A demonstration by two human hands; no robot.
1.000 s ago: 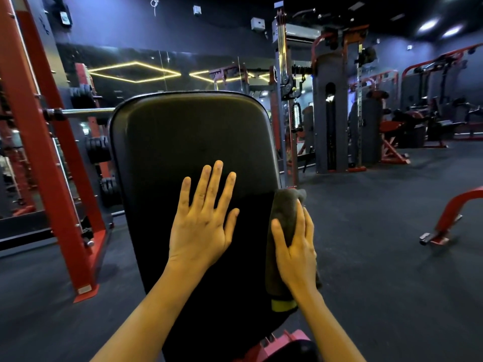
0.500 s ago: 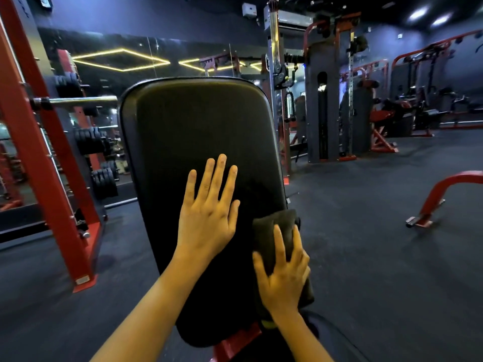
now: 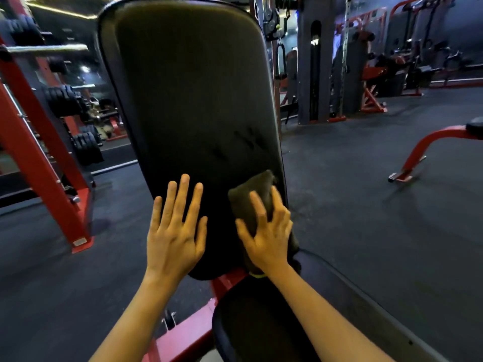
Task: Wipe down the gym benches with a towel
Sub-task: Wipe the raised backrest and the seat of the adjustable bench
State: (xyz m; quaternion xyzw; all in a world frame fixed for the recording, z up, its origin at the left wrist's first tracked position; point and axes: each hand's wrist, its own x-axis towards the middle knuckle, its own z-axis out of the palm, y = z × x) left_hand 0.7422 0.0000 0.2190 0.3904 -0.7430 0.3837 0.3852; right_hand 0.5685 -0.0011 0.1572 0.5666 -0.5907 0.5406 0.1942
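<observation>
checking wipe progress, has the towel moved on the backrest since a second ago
Yes. The towel, under the right hand, has slid down the right edge of the backrest pad, from about mid-height to its lower end.

The backrest (image 3: 188, 100) is black, with a dull olive sheen across its upper half and a few darker smudges low on the right. The seat (image 3: 261, 322) is plain black too. The bench frame (image 3: 183, 338) between them is red. The towel (image 3: 251, 202) is dark grey-brown, with a yellow-green strip at its lower edge. The floor (image 3: 366, 231) is dark grey with fine pale speckles. The rack post (image 3: 36, 152) on the left is red, with a white label at its foot. The weight plates (image 3: 86, 145) are black and the bar (image 3: 47, 49) is silver. Light strips (image 3: 65, 11) glow yellow. The curved leg (image 3: 423, 145) on the right is red, and the tower (image 3: 303, 74) is grey.
</observation>
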